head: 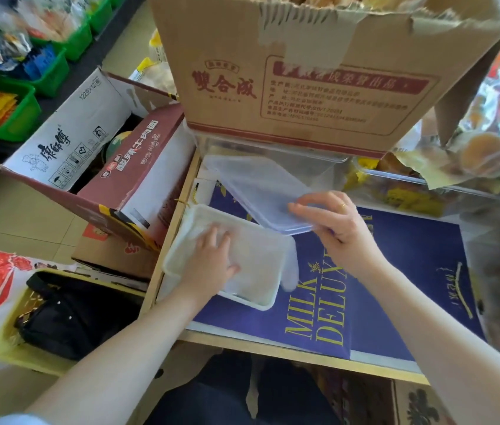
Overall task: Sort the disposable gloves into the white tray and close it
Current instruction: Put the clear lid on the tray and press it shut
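Observation:
A white rectangular tray (pixel 181 240) lies on the blue "Milk Deluxe" sheet (pixel 395 286) at the table's left edge. Thin clear disposable gloves (pixel 257 259) fill it, and one glove (pixel 291 271) hangs over its right rim. My left hand (pixel 212 259) presses flat on the gloves inside the tray. Just behind the tray, my right hand (pixel 331 222) grips the near corner of a translucent plastic lid (pixel 261 185), thumb under and fingers on top. The lid is tilted, its far end near a clear container.
A big cardboard box (pixel 303 72) stands on clear containers (pixel 273 148) at the back. Bagged bread (pixel 472 154) lies at the right. Open noodle cartons (pixel 95 154) sit left of the table, with green bins (pixel 43 81) beyond and a black bag (pixel 67 314) in a yellow basket.

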